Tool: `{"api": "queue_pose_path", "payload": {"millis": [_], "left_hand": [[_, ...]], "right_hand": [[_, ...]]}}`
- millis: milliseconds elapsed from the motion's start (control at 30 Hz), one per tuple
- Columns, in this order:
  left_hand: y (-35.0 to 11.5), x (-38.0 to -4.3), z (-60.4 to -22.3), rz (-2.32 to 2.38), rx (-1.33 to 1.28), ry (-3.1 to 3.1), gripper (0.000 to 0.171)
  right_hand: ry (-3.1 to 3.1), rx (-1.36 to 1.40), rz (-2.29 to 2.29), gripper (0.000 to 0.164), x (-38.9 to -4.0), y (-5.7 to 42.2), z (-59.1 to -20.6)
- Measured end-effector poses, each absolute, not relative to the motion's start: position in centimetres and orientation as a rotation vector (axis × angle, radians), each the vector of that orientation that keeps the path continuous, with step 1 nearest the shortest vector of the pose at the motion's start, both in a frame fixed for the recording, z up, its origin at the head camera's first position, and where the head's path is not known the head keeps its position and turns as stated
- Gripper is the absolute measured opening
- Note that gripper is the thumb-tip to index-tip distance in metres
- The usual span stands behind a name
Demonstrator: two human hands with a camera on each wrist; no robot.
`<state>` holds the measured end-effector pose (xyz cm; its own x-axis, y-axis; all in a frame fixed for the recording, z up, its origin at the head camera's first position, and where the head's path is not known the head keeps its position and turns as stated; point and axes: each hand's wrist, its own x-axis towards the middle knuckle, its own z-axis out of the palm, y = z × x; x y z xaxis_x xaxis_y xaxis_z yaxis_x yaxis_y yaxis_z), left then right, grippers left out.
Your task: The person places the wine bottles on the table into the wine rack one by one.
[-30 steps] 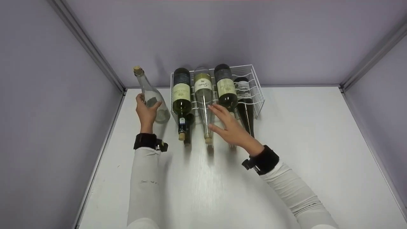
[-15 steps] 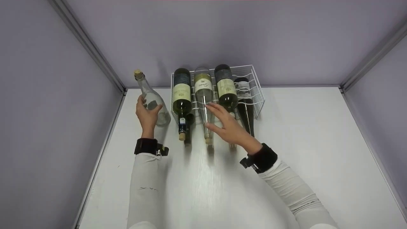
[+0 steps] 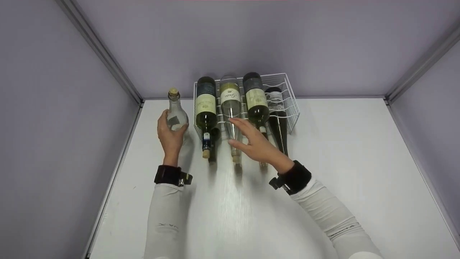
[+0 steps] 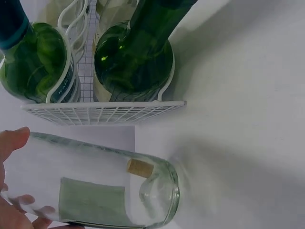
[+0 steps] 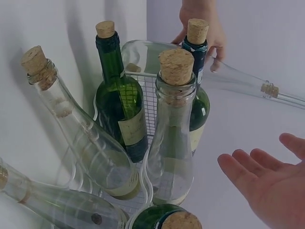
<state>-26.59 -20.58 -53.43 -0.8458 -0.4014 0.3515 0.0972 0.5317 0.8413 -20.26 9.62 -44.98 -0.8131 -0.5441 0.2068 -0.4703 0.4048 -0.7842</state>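
Note:
My left hand grips a clear glass bottle with a cork stopper, just left of the rack. Its neck points up in the head view, and a grey-green label shows through the glass in the left wrist view. A small cork piece shows at its base; whether the base touches the table cannot be told. My right hand has its fingers extended and grips nothing. In the head view it overlaps a clear bottle lying in the rack; the right wrist view shows space between them.
A white wire rack stands at the table's back, holding several corked bottles, necks toward me. A green bottle lies nearest the held one, another green bottle farther right, and a dark bottle lower. Walls enclose the table.
The left hand has moved slightly right and toward me, turning the bottle from leaning left to nearly straight. The right hand has shifted slightly left. The rack's bottles look unmoved.

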Motion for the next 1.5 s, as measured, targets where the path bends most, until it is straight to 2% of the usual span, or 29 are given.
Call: {"api": "queue_pose_path", "payload": {"millis": [300, 933, 1167, 1367, 1500], "left_hand": [[-20.1, -25.5, -52.9, -1.010, 0.054, -2.207, 0.070], [-18.1, -23.5, -50.3, -0.548, -0.325, -2.136, 0.072], [-17.5, -22.9, -49.7, -0.459, -0.398, -2.121, 0.071], [-17.0, -22.5, -49.4, -0.406, -0.445, -2.106, 0.063], [-16.6, -22.2, -49.1, -0.369, -0.489, -2.095, 0.057]], "right_hand": [[2.513, -0.933, -1.441, 0.067, -20.3, 9.0, -44.4], [2.374, -0.896, -1.572, 0.072, -20.0, 8.3, -42.3], [2.369, -0.832, -1.591, 0.065, -19.9, 8.3, -41.5], [2.471, -0.781, -1.505, 0.054, -19.8, 8.3, -41.2], [2.552, -0.741, -1.384, 0.055, -19.8, 8.2, -41.1]]}}
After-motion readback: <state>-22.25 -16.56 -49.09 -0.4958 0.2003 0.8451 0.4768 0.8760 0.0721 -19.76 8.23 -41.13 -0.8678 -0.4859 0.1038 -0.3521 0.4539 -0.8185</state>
